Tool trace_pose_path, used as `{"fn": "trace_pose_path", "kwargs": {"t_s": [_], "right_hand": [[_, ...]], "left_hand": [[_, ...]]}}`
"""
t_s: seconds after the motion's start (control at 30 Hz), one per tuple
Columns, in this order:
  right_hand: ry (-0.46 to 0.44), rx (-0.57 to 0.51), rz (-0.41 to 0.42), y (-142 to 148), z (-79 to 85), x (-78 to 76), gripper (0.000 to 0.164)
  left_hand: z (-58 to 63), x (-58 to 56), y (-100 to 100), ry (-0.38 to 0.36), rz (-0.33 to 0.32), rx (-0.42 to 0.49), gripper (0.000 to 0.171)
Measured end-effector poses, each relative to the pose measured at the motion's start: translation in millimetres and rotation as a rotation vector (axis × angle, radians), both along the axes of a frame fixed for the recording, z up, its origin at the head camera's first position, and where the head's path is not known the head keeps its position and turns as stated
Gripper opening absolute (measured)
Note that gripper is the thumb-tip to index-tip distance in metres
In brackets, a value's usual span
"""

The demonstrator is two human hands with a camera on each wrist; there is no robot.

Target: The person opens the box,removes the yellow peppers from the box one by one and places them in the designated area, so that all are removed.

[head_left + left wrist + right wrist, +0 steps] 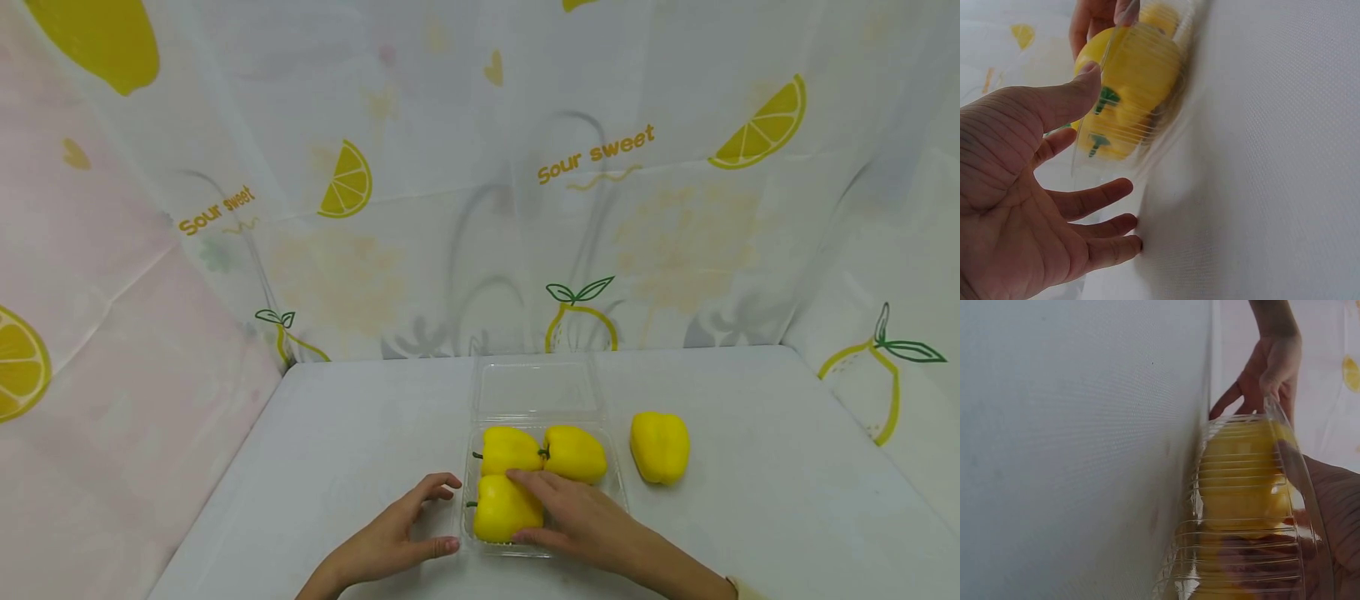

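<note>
A clear plastic clamshell box (619,479) stands on the table with its lid (536,388) folded back. Inside it lie three yellow bell peppers: a back left one (510,450), a back right one (576,454) and a front left one (504,512), whose green stem points left. My right hand (592,517) grips the front left pepper from the right, thumb at the near side and fingers at the far side. Just left of the box, my left hand (390,537) holds nothing, thumb and fingers spread apart; the left wrist view shows its palm (1029,231) facing the box wall.
Another yellow bell pepper (660,447) sits on the white table (750,467), right of the box. Lemon-print cloth (450,250) hangs behind the table and along both sides.
</note>
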State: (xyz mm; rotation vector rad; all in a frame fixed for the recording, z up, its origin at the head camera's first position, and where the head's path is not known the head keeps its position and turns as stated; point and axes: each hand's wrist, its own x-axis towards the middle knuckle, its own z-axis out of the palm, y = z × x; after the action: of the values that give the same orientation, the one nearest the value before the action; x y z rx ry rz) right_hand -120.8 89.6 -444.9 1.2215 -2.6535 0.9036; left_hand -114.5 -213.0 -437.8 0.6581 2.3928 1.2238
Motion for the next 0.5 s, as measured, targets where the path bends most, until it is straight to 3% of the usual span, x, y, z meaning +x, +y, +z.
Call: {"fn": "trace_pose_path", "kwargs": {"t_s": [0.5], "right_hand": [[-0.041, 0.049, -0.062, -0.4, 4.8, 3.0, 0.066]], "left_hand": [[-0.7, 0.6, -0.3, 0.007, 0.004, -0.005, 0.058]]}}
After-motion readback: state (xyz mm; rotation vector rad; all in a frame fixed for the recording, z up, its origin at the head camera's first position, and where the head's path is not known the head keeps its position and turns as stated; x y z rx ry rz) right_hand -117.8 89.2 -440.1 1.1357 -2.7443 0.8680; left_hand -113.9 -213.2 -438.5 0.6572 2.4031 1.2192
